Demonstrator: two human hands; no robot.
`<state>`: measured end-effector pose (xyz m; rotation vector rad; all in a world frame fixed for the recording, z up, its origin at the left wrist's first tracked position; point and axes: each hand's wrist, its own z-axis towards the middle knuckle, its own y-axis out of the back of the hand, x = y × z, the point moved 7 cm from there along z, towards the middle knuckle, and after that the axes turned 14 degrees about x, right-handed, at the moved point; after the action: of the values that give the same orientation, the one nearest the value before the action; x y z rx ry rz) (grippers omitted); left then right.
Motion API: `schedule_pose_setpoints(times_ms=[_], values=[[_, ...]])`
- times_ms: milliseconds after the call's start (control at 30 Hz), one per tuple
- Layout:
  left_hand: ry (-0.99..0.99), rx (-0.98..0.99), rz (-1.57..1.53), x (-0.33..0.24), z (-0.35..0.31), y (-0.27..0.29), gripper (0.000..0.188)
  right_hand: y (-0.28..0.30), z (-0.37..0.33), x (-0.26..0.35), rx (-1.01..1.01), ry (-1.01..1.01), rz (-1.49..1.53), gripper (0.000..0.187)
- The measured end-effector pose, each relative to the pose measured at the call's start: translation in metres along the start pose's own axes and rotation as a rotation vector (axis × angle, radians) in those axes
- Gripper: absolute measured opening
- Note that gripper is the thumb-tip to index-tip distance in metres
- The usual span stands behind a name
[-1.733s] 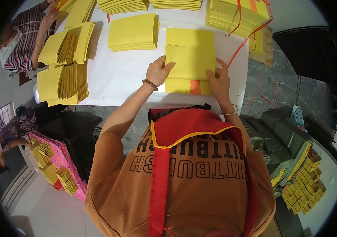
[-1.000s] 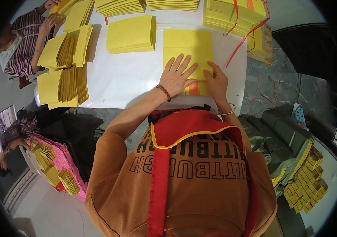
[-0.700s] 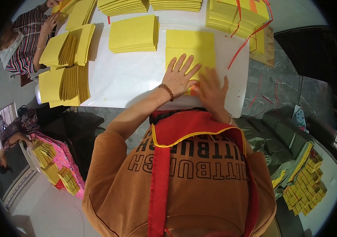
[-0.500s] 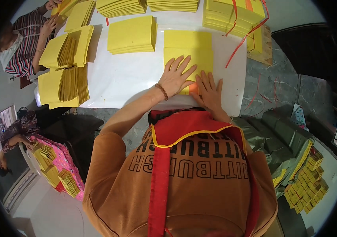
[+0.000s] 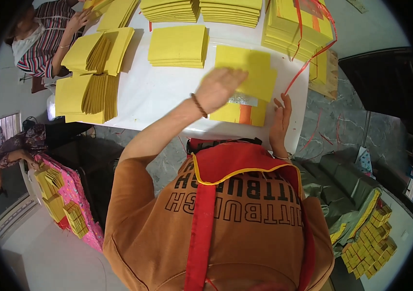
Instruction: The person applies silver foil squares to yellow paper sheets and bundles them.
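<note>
In front of me on the white table lies a flat piece of yellow paper point(image 5: 223, 116), with an orange strip point(image 5: 245, 115) and a silvery patch point(image 5: 242, 100) near its close end. A yellow sheet point(image 5: 260, 82) lies slightly askew across its upper part. My left hand point(image 5: 218, 88) is over that sheet's left side, back of the hand up. Its fingers are bent and blurred, so whether they grip the paper does not show. Just off the paper's right edge, my right hand point(image 5: 280, 121) is raised with fingers apart and holds nothing.
Yellow paper stacks point(image 5: 177, 46) stand along the white table point(image 5: 153, 97), fanned ones point(image 5: 102, 99) at its left. A tall stack point(image 5: 288, 29) with red ribbon point(image 5: 308, 63) is far right. One person point(image 5: 46, 39) works at far left, another point(image 5: 20, 150) below. Tied yellow bundles point(image 5: 371, 242) lie low right.
Both hands were spread flat on the yellow paper. My left hand has moved up and bent its fingers; my right has lifted off to the right. The silvery patch now shows, the upper sheet skewed.
</note>
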<state>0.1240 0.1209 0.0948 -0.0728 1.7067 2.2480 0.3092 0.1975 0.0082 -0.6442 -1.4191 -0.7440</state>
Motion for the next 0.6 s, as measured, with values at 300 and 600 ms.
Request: schedule_pose_setpoints(times_ms=[300,600], values=[[0.433,0.027,0.347,0.164,-0.082,0.019,0.060,-0.005,0.006,-0.020,0.166,-0.075,-0.170,0.032],[0.574,0.278,0.357,0.164,-0.089,-0.028,0.069,-0.006,0.007,-0.011,0.160,0.053,-0.324,0.023]])
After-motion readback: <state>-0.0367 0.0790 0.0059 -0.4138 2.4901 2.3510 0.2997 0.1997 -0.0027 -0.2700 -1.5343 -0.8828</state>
